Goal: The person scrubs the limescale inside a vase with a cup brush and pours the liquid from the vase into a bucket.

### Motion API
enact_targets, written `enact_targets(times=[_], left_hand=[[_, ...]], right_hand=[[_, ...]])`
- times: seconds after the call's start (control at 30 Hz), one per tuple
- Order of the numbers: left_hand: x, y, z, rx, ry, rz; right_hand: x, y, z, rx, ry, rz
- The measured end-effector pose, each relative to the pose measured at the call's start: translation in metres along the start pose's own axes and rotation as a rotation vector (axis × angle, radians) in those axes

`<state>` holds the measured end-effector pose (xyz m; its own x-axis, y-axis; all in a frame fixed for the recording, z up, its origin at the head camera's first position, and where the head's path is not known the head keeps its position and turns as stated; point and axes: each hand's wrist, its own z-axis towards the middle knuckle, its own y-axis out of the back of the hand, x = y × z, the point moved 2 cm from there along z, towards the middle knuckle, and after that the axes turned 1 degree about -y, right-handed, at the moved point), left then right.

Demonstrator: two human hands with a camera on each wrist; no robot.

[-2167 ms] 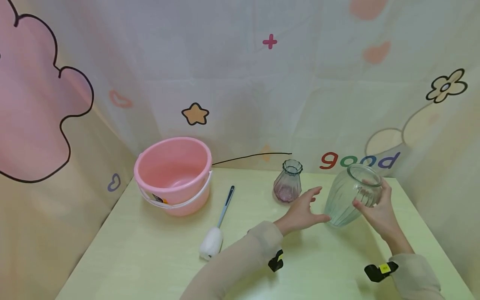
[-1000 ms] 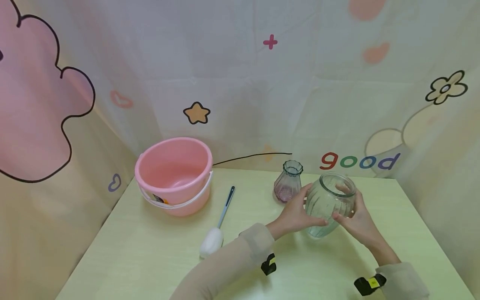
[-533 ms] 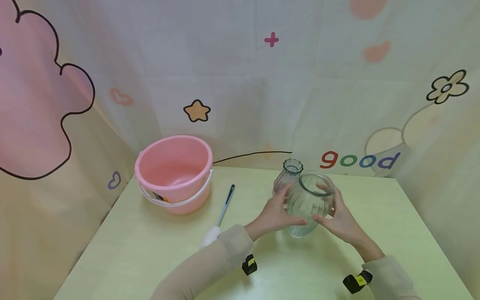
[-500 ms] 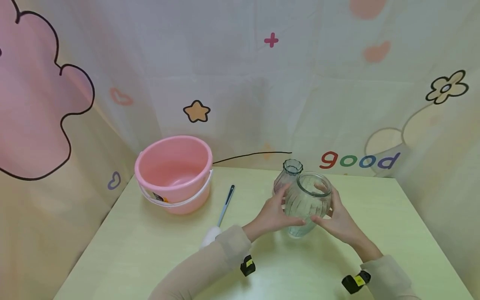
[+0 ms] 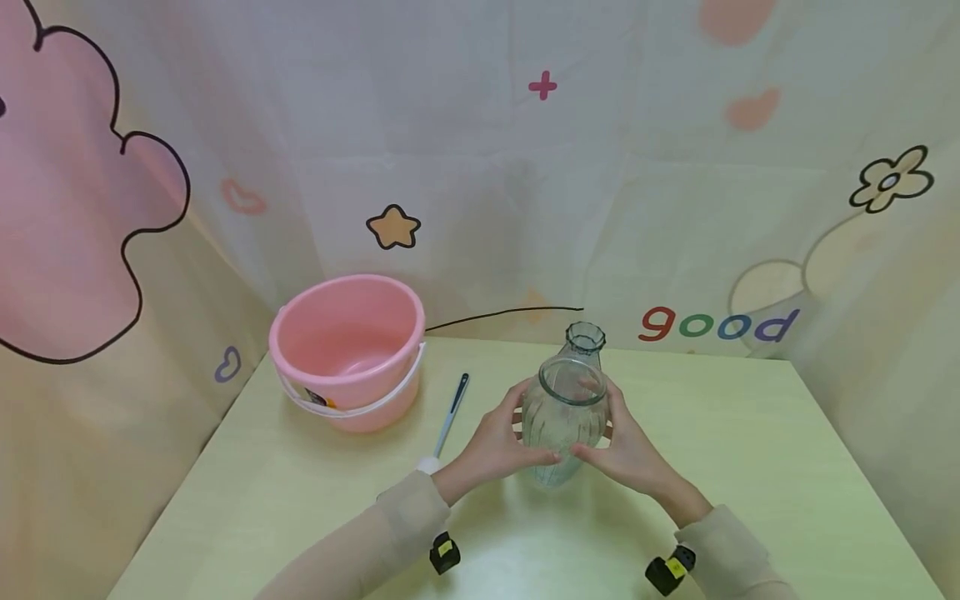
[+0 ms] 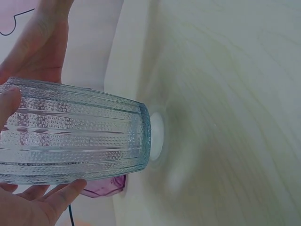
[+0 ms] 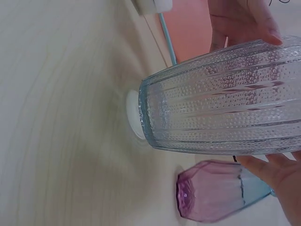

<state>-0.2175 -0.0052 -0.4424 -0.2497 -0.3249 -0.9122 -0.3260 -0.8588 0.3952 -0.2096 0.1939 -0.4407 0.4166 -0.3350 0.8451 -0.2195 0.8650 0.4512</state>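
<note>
Clear vase (image 5: 564, 429), gripped by fingers (image 5: 542, 456) of left hand (image 5: 497, 440) and right hand (image 5: 632, 450); on or just above counter (image 5: 757, 475) (contact unclear), before purple vase (image 7: 209, 190); backward swing could knock them together.

1. Two glass vases: one clear vase (image 5: 561, 432), near; one purple vase (image 7: 212, 190), far.
2. One pink bucket (image 5: 352, 392), far left.
3. One white-headed brush (image 5: 451, 418).
4. Two black wrist cameras (image 5: 445, 554).
5. One black-outlined star print (image 5: 393, 227).
6. One black-outlined flower print (image 5: 890, 181).
7. One tabletop (image 5: 757, 458).
</note>
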Motion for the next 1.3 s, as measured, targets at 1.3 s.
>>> enact_targets(times=[1.3], left_hand=[[0.024, 0.017, -0.027, -0.021, -0.052, -0.01]], right_hand=[[0.039, -0.038, 0.005, 0.046, 0.032, 0.068]])
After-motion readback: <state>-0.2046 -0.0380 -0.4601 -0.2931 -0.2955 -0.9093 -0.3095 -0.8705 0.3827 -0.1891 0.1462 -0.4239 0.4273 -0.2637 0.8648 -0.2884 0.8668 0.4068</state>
